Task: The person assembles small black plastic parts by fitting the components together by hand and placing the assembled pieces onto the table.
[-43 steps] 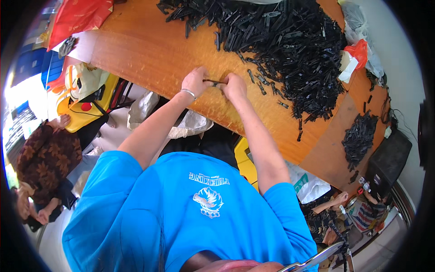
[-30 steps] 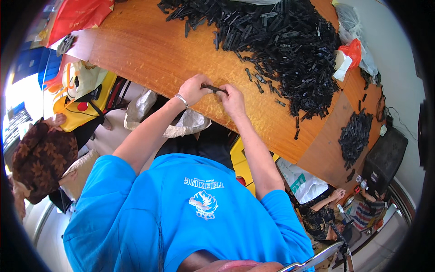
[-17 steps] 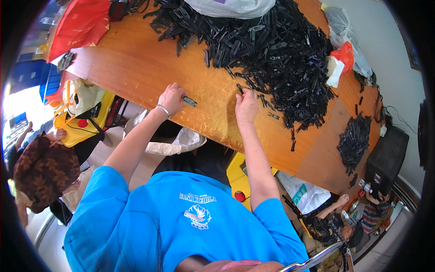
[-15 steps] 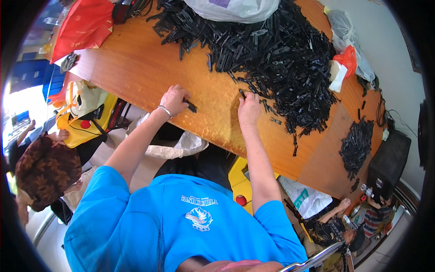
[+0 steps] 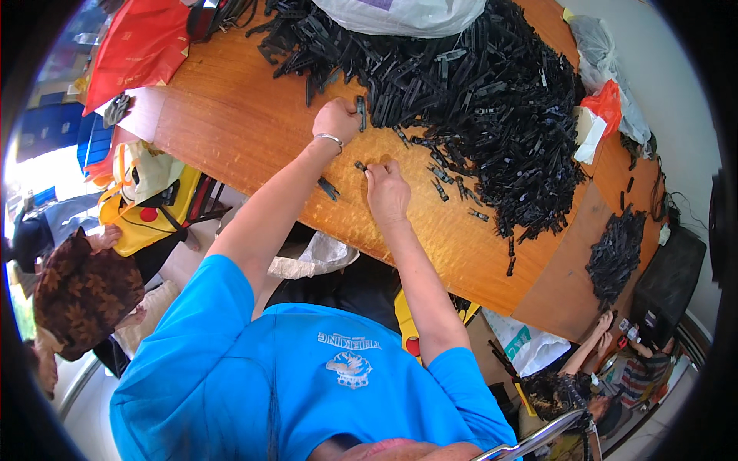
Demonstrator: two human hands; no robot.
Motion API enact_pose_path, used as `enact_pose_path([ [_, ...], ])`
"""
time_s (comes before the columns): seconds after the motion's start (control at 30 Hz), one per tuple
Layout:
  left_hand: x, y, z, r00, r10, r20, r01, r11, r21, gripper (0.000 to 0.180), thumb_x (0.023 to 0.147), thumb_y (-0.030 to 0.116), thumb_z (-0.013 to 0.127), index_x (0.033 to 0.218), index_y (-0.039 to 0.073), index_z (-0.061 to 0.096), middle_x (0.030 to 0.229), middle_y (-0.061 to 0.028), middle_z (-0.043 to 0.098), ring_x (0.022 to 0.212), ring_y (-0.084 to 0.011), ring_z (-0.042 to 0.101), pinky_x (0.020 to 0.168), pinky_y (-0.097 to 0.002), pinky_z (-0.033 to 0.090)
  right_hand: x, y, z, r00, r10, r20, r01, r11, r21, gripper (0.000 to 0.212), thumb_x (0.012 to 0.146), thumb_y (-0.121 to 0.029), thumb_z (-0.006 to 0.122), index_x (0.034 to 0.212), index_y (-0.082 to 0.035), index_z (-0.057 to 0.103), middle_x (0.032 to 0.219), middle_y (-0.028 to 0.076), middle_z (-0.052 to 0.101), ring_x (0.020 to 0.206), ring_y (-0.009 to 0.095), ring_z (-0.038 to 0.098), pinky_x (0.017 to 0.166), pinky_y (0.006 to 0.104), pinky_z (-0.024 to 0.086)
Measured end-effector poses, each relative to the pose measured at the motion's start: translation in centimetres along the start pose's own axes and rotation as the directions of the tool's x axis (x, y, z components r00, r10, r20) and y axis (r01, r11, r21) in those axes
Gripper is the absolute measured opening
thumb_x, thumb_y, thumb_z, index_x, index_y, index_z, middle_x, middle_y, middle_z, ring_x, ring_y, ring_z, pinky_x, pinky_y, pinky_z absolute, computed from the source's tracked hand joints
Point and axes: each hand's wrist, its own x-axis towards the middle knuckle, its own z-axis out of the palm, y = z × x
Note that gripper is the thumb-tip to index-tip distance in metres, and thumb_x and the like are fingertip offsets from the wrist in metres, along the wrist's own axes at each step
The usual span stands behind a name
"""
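My left hand is at the near edge of a big heap of narrow black plastic pieces. Its curled fingers close on one upright-lying black piece. Closer to me, my right hand pinches a short black plastic piece between thumb and fingertips, just over the wooden table. Another black piece lies by itself beside my left forearm, near the table's front edge. Several loose pieces are scattered right of my right hand. The exact kind of these pieces is too small to tell.
A white sack rests on the heap. A smaller black pile lies at the right, by a black box. Red bag stands far left. Other people sit left and right; a yellow chair is at left.
My left hand let go of a black piece near the front edge and moved up and right to the heap. My right hand came left and nearer with its piece.
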Motion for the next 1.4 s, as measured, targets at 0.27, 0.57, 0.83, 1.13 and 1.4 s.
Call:
enact_pose_path([
  [0.27, -6.6, -2.0, -1.8, 0.923, -0.045, 0.383, 0.301, 0.704, -0.643, 0.020, 0.083, 0.009, 0.071, 0.098, -0.001, 0.061, 0.080, -0.0031, 0.065, 0.065, -0.0092, 0.063, 0.060, -0.0207, 0.052, -0.5, -1.0, 0.3, 0.965, 0.121, -0.231, -0.039, 0.942, 0.332, 0.016, 0.087, -0.012, 0.067, 0.102, -0.005, 0.066, 0.094, 0.011, 0.064, 0.068, 0.026, 0.064, 0.059, 0.0364, 0.053],
  [0.57, -8.4, -4.1, -3.0, 0.894, 0.249, 0.374, -0.038, 0.872, -0.488, 0.023, 0.078, 0.006, 0.074, 0.097, 0.003, 0.062, 0.092, -0.0018, 0.064, 0.071, -0.0078, 0.056, 0.065, -0.0238, 0.050, -2.9, -0.3, 0.9, 0.944, 0.306, 0.121, -0.300, 0.652, 0.696, 0.013, 0.088, -0.005, 0.067, 0.100, 0.000, 0.064, 0.070, 0.009, 0.064, 0.052, 0.012, 0.059, 0.049, 0.0267, 0.047],
  [0.83, -7.9, -2.7, -2.6, 0.912, 0.311, 0.268, -0.240, 0.933, -0.268, 0.017, 0.074, 0.004, 0.076, 0.085, 0.001, 0.063, 0.084, -0.0044, 0.060, 0.071, -0.0107, 0.057, 0.065, -0.0266, 0.048, -2.1, 0.2, 1.6, 0.920, 0.393, 0.005, -0.354, 0.824, 0.442, 0.018, 0.083, -0.015, 0.073, 0.086, -0.002, 0.060, 0.068, 0.017, 0.064, 0.062, 0.032, 0.064, 0.057, 0.0400, 0.049],
  [1.13, -7.1, -3.7, -1.9, 0.869, 0.440, 0.224, -0.395, 0.892, -0.220, 0.018, 0.072, 0.004, 0.078, 0.080, 0.002, 0.063, 0.078, -0.0074, 0.056, 0.069, -0.0183, 0.058, 0.065, -0.0300, 0.048, -1.3, 0.6, 1.6, 0.949, 0.311, 0.056, -0.314, 0.909, 0.274, 0.021, 0.084, -0.013, 0.074, 0.077, 0.002, 0.059, 0.055, 0.011, 0.061, 0.046, 0.022, 0.063, 0.045, 0.0355, 0.047],
  [1.4, -6.4, -2.2, -1.9, 0.891, 0.356, 0.280, -0.342, 0.934, -0.100, 0.018, 0.069, 0.012, 0.079, 0.077, 0.005, 0.065, 0.085, -0.0130, 0.063, 0.083, -0.0315, 0.063, 0.073, -0.0395, 0.050, 2.6, 0.3, -1.6, 0.778, 0.449, 0.439, -0.551, 0.823, 0.135, 0.022, 0.082, -0.013, 0.075, 0.076, 0.003, 0.061, 0.057, 0.013, 0.062, 0.047, 0.024, 0.063, 0.047, 0.0364, 0.048],
])
